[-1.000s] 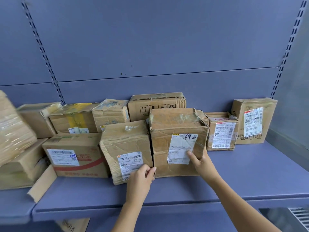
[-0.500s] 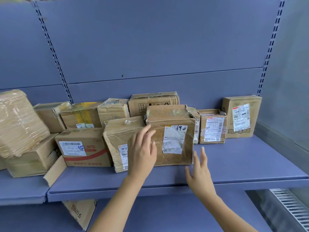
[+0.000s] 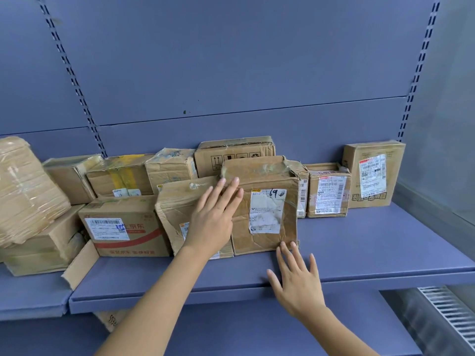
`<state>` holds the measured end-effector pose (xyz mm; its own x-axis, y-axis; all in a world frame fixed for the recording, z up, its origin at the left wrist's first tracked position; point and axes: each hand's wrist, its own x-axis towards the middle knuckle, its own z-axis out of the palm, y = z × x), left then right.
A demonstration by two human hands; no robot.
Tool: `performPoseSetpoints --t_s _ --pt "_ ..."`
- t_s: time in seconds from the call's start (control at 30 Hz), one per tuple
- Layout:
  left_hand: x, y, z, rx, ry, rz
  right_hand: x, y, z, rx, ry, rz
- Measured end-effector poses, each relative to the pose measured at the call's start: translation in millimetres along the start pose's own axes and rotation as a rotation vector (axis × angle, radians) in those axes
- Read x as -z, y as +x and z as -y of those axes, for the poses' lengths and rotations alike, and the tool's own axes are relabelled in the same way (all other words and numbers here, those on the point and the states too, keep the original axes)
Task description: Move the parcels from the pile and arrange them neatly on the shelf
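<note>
- The left hand (image 3: 210, 222) lay flat, fingers (image 3: 226, 191) straight and close together, across the seam between the crumpled parcel (image 3: 174, 209) and the parcel marked 69 (image 3: 267, 209). Both stood mid-way along the shelf (image 3: 372, 242), nearer its front edge.
- The right hand (image 3: 299, 286) hovered over the front edge, fingers (image 3: 285, 255) spread, tips by the lower right corner of the parcel marked 69; contact could not be told.
- The step looked like squaring these two. Flat palms pressing low would best bring both faces level without buckling the dented cardboard, labels kept outward.
- Count: twelve parcels on the shelf, including a narrow parcel (image 3: 302, 191) mostly hidden behind the parcel marked 69; one lower parcel (image 3: 110, 319) partly seen beneath; two hands.
</note>
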<state>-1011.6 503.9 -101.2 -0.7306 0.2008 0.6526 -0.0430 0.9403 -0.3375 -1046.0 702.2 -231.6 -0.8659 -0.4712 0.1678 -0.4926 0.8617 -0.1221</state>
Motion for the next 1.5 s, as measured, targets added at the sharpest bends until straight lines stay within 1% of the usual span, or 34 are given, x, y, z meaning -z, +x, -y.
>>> performPoseSetpoints --t_s 0.13,0.27,0.37,0.43,0.6,0.67,0.73,0.87,1.03,1.17,1.23,1.3,1.5 --pt "-4.0 -0.2 -1.4 0.01 0.001 -0.022 7.9 -2.5 6.7 -0.013 0.006 -0.097" --pt "-8.3 -2.6 -3.4 0.015 0.004 -0.057 0.1 -0.8 4.0 0.003 0.018 -0.053" --pt "-13.4 -1.7 -2.6 0.015 0.012 -0.071 -5.9 4.9 0.5 0.029 -0.024 0.004" --pt "-15.8 0.5 -0.6 0.014 0.016 -0.078 -9.7 9.4 -0.7 0.012 -0.038 0.039" --pt "-5.5 -0.5 -1.0 0.011 0.027 0.015 -6.5 8.9 0.4 -0.007 -0.047 0.083" --pt "3.3 -2.4 -6.4 0.037 0.023 0.045 -0.9 7.1 0.6 -0.011 -0.014 0.124" --pt "10.8 -7.2 -11.5 0.053 0.027 0.041 5.2 3.2 0.8 -0.013 0.048 0.166" --pt "19.5 -33.6 -12.0 0.114 0.031 0.02 10.8 -11.4 6.2 0.084 0.089 0.096" --pt "24.1 -80.7 -1.3 0.237 0.063 0.146 16.5 -21.3 38.8 0.261 0.115 0.111" --pt "19.9 -115.4 17.5 0.211 0.161 0.286 18.4 -27.2 72.1 0.375 0.135 0.154" --pt "10.1 -131.9 31.7 0.164 0.237 0.371 18.4 -27.6 85.2 0.387 0.17 0.196" --pt "-1.4 -142.4 46.9 0.151 0.25 0.457 19.3 -23.8 96.6 0.379 0.19 0.222" --pt "-22.1 -139.8 73.4 0.208 0.229 0.517 24.4 5.9 136.6 0.331 0.185 0.21"
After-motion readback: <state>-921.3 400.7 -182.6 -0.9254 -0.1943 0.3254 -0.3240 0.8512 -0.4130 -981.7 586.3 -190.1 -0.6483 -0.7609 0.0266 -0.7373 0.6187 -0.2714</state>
